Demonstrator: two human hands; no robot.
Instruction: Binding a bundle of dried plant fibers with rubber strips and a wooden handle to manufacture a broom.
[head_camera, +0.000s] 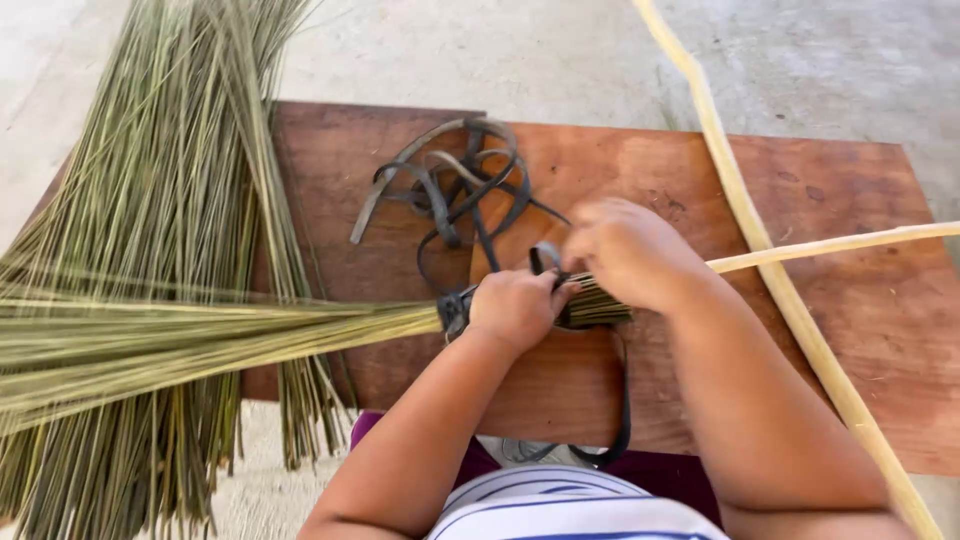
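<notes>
Broom sticks (200, 335) lie bundled in the clenched left hand (515, 308); the right hand (630, 250) beside it pinches the dark strap (450, 190) against them.

Floor: pale grey concrete (500, 50), rough and faintly stained, running past every edge of the board.
Furniture: a low reddish-brown wooden board (850, 300), flat and scuffed, with paler worn patches near its far edge.
Light: bright, even daylight; shadows are soft and short.
Walls, windows: out of view.
</notes>
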